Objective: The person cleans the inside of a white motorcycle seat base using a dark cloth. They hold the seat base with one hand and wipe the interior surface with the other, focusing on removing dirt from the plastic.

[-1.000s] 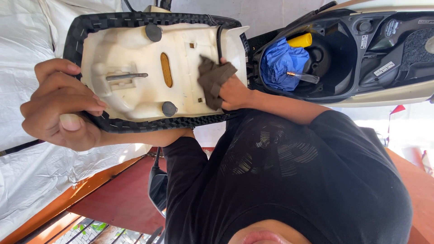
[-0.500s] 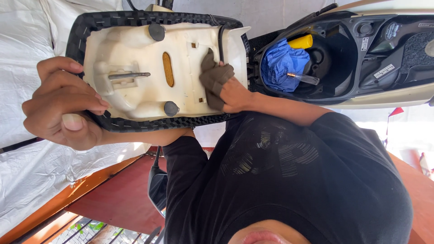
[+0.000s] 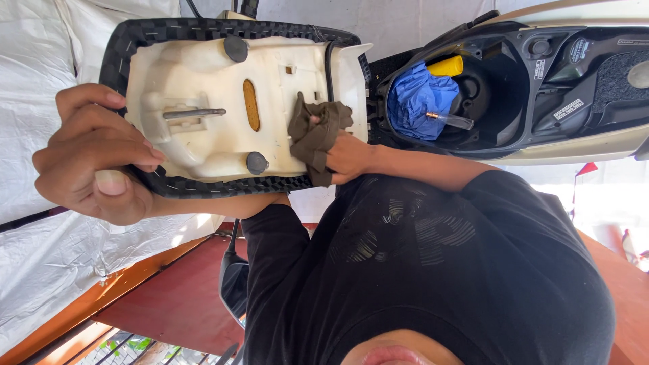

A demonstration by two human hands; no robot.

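Scooter seat (image 3: 203, 101) stands raised on its hinge, its cream plastic underside turned toward the camera, edged by a black checkered cover stapled round the rim. Left hand (image 3: 94, 159) is closed round the free end of the seat, fingers curled over the underside edge and thumb pressed against the black cover, holding it up. Right hand (image 3: 348, 155) is closed on a crumpled olive-brown rag (image 3: 314, 135), which it presses flat against the cream underside near the hinge end, beside the lower rim. Underside fittings: a metal latch bar (image 3: 193, 113) near the left hand, an amber oval insert (image 3: 251, 105) at the middle, and two dark rubber bumpers, one at the upper rim (image 3: 236, 49) and one at the lower rim (image 3: 257, 163); the rag lies just beside the lower bumper without covering it. Beyond the hinge the open storage compartment (image 3: 500, 101) of the scooter holds a bundled blue cloth (image 3: 412, 98), a yellow cylindrical object (image 3: 446, 66) touching its top, and a small clear tube (image 3: 449, 120) lying across it. White sheeting (image 3: 40, 54) hangs behind the seat. A mirror (image 3: 234, 284) shows below the forearm. Both arms wear a black shirt (image 3: 439, 270).
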